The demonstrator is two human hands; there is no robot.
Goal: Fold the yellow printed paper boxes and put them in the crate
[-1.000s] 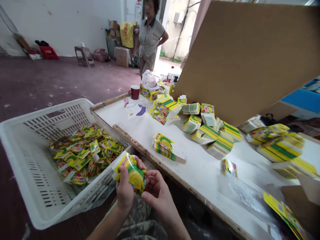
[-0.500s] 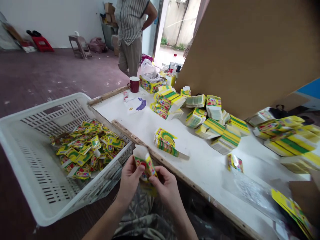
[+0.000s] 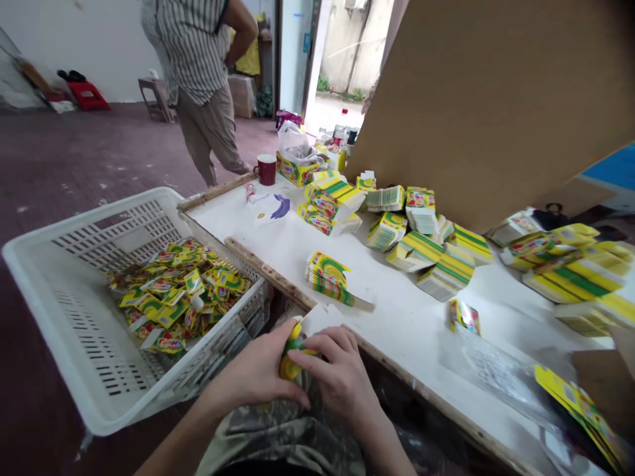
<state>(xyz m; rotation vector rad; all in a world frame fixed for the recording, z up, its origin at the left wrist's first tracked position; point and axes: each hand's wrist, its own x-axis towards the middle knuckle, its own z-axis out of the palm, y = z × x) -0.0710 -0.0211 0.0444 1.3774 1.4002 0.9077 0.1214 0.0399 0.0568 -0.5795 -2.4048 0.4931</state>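
Over my lap, a small yellow-and-green printed carton [image 3: 289,365] with white flaps is held between both hands. My left hand [image 3: 260,367] wraps the carton from the left, its thumb below. My right hand [image 3: 340,367] has its bent fingers on the carton's right side, partly hiding it. On the white tabletop just beyond stands a fanned stack of flat cartons [image 3: 327,274]. To the left of my hands is a white plastic crate [image 3: 92,410], holding a heap of folded small cartons [image 3: 181,294].
Bundles of flat cartons [image 3: 441,264] cover the table's far side, below a large brown board [image 3: 471,99]. A dark red mug [image 3: 266,172] stands at the far left corner. A clear plastic bag [image 3: 501,370] lies at right. A person in a striped shirt [image 3: 193,49] walks behind.
The carton has been turned in my hands, so its yellow-green side shows now, and my fingers cover more of it. The person in the striped shirt has moved left.
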